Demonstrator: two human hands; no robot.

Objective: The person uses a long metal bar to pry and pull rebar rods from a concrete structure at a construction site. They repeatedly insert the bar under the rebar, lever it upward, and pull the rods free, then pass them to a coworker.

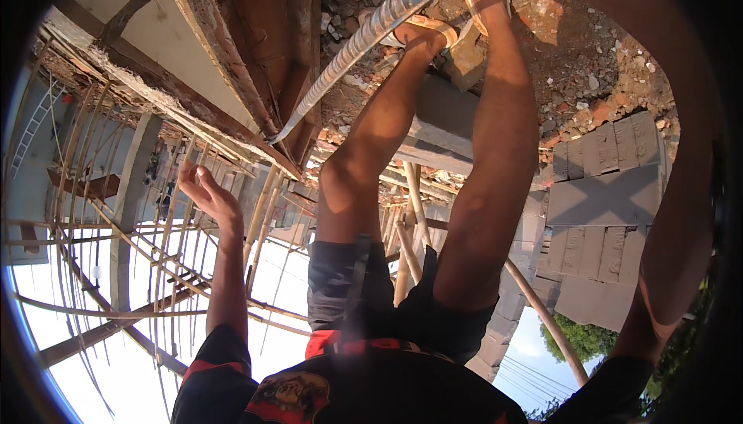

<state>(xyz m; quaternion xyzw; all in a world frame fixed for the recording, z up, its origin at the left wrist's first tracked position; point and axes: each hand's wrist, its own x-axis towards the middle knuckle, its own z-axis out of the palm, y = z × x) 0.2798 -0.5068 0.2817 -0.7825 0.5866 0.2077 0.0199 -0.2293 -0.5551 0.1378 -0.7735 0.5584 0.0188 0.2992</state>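
Observation:
At the left my left hand [209, 194] is raised with its fingers loosely bent and apart, holding nothing. It is nearest to the bamboo poles [263, 219] beside it. My right arm [685, 106] curves up along the right side and leaves by the top edge, so its hand is out of sight. A thick ribbed steel bar [364, 43] slants from the top middle down to the wooden formwork [267, 52]; its upper end is cut off by the frame. Whether my right hand touches the bar cannot be seen. My sandalled feet [422, 30] are near the bar.
Broken brick and rubble [588, 60] cover the ground around my feet. Stacked grey blocks [604, 199] stand at the right. A grey slab [445, 118] lies behind my legs. Bamboo scaffolding [166, 261] and a concrete column [128, 199] fill the left, with a ladder [35, 130] beyond.

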